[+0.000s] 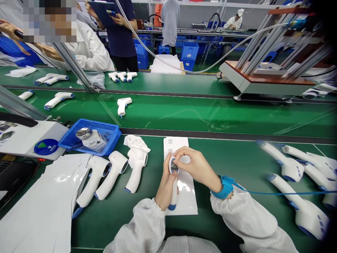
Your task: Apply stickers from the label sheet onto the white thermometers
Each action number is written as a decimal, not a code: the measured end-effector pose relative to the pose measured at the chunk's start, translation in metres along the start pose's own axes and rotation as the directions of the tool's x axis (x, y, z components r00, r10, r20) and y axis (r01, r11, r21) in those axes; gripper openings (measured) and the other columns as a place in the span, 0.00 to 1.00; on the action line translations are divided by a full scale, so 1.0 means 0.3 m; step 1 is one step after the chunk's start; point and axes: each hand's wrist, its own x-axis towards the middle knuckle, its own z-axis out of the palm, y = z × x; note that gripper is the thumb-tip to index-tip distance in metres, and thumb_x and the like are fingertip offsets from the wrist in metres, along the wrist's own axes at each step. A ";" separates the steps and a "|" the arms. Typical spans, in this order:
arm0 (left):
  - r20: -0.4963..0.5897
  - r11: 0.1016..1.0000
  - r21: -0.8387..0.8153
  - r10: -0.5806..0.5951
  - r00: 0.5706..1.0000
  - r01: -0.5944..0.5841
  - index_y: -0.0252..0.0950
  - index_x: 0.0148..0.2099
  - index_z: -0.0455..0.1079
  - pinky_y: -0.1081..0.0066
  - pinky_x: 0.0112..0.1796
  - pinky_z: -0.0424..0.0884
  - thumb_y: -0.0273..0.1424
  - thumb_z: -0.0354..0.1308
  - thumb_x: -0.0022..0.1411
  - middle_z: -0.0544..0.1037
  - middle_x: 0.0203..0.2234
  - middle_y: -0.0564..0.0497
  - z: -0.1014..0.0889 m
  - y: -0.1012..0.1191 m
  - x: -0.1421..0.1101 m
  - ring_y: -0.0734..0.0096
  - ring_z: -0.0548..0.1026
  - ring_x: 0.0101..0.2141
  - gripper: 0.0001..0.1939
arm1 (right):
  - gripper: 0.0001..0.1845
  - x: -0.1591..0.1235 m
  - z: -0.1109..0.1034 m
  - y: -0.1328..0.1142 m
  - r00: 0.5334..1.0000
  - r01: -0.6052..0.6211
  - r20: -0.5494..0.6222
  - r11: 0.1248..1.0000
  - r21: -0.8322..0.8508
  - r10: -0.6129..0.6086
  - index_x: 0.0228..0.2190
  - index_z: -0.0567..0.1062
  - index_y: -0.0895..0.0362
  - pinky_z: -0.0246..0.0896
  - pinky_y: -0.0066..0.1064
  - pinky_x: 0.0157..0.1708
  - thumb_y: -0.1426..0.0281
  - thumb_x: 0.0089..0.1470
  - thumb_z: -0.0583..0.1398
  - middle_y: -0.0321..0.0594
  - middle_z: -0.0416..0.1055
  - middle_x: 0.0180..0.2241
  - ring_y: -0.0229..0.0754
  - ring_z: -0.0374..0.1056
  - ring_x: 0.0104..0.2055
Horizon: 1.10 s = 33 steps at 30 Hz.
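My left hand (166, 184) is wrapped around a white-and-blue infrared thermometer (174, 189), its small display facing up. At the top of that display my right hand (193, 163) has its fingertips pinched together; whatever may be between them is too small to make out. A blue wrist strap (223, 187) with a cord circles my right wrist. Beneath both hands lies a white sheet (187, 200) with print at its top edge. Left of my hands, a thermometer (135, 174) with a crumpled white cloth (137, 144) over its head lies beside two more thermometers (113, 174).
A blue tray (116, 135) holds a bottle (94, 140) with a metal cap. White sheets (44, 203) are stacked at left; several thermometers (300, 200) lie at right. Beyond runs a green conveyor (168, 112) carrying a thermometer (123, 106). Co-workers are across it.
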 end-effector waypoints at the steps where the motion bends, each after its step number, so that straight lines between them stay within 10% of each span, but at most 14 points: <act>1: 0.001 1.000 -0.009 -0.017 1.000 0.017 0.49 0.70 0.40 0.73 0.20 0.65 0.37 0.48 0.65 0.59 0.62 0.42 0.001 0.000 0.001 0.83 0.63 0.18 0.35 | 0.07 0.001 0.001 -0.001 1.000 -0.004 -0.003 1.000 0.000 0.004 0.24 0.72 0.54 0.62 0.31 0.45 0.77 0.50 0.60 0.34 0.75 0.36 0.39 0.72 0.41; 7: 0.023 1.000 0.002 -0.004 1.000 0.004 0.50 0.70 0.40 0.75 0.20 0.66 0.32 0.45 0.66 0.48 0.68 0.46 0.003 0.001 0.007 0.86 0.63 0.19 0.33 | 0.07 0.001 0.004 -0.003 1.000 -0.020 -0.018 1.000 -0.007 0.020 0.24 0.73 0.54 0.62 0.31 0.44 0.77 0.50 0.60 0.34 0.75 0.35 0.39 0.72 0.40; 25: 0.021 1.000 -0.028 -0.014 1.000 0.015 0.47 0.70 0.41 0.73 0.19 0.65 0.33 0.46 0.64 0.59 0.63 0.43 0.005 0.003 0.008 0.81 0.63 0.19 0.34 | 0.01 0.020 0.019 0.033 0.995 -0.104 0.014 0.993 0.056 0.103 0.31 0.72 0.54 0.63 0.35 0.43 0.71 0.52 0.60 0.35 0.74 0.36 0.40 0.70 0.38; 33: 0.047 0.997 -0.072 -0.003 0.999 0.006 0.46 0.68 0.44 0.71 0.19 0.64 0.35 0.52 0.60 0.64 0.59 0.41 -0.011 0.006 0.005 0.82 0.64 0.16 0.36 | 0.18 -0.035 0.069 0.072 0.997 -0.065 0.063 0.983 0.169 0.055 0.44 0.69 0.52 0.58 0.40 0.55 0.72 0.50 0.63 0.40 0.67 0.49 0.43 0.63 0.53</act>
